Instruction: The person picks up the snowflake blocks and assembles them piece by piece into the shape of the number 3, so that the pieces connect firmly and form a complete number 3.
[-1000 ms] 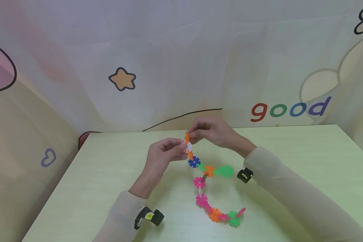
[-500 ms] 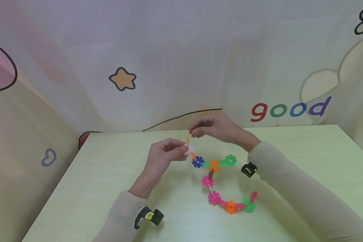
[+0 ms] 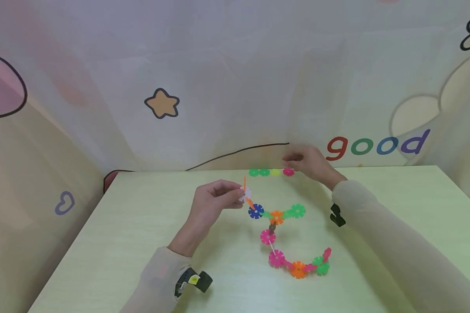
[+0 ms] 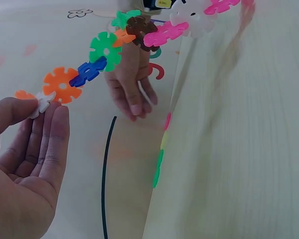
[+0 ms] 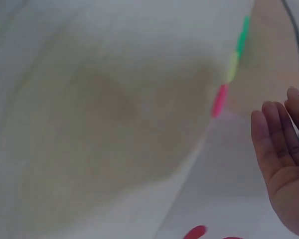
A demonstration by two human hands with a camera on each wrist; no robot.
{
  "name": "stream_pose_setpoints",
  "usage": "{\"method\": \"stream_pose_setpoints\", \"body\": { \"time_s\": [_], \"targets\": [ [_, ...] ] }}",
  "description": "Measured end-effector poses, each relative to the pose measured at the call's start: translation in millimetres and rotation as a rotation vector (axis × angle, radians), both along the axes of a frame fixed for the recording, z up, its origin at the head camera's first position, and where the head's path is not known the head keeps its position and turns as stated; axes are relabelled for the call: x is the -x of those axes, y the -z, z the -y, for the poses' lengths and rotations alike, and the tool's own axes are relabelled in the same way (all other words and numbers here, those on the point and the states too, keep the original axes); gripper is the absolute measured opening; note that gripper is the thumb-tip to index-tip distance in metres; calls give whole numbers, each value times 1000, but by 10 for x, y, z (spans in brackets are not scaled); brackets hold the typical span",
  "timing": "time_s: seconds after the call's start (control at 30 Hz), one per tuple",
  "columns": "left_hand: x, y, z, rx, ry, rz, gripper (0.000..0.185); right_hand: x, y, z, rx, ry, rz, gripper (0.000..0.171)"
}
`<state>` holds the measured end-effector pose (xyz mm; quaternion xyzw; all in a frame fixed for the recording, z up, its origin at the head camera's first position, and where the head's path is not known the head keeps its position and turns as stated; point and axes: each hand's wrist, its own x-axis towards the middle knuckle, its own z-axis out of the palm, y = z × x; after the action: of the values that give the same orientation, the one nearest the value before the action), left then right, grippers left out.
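Observation:
My left hand (image 3: pixel 209 206) pinches a white snowflake disc (image 4: pixel 41 105) between thumb and fingers, near one end of a chain of slotted plastic discs. An orange disc (image 3: pixel 244 182) stands up beyond the white one. From there the chain runs through a blue disc (image 3: pixel 256 211) and an orange one (image 3: pixel 276 217), which has a green disc (image 3: pixel 297 211) branching off to its right. Pink, orange and green discs curve below, toward the front. My right hand (image 3: pixel 307 163), fingers relaxed and holding nothing, is over the table's far edge, close to a loose pink disc (image 3: pixel 288 172).
Beside the loose pink disc, a yellow disc (image 3: pixel 275 172) and two green discs (image 3: pixel 259 172) form a row along the far edge. A printed curtain (image 3: pixel 227 87) hangs right behind the pale table (image 3: pixel 113 243).
My right hand has left the orange disc at the chain's end and moved right to the far edge, uncovering the row there. The lower chain has swung right; my left hand stays put.

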<state>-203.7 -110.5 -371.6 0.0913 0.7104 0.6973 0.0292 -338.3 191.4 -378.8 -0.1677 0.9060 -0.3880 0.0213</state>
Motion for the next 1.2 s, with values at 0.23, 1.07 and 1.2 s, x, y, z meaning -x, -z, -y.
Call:
{"method": "stream_pose_setpoints", "body": {
  "time_s": [0.23,1.07,1.2],
  "targets": [
    [9,14,-3,-6,-6,-5,16,79,205,-88,-80,29,35,23],
    [10,9,-10,19,-15,-1,15,58,174,33,-166,-5,70,10],
    [7,3,-13,25,-19,-8,14,-88,-2,76,-8,-37,79,11]
  ]
}}
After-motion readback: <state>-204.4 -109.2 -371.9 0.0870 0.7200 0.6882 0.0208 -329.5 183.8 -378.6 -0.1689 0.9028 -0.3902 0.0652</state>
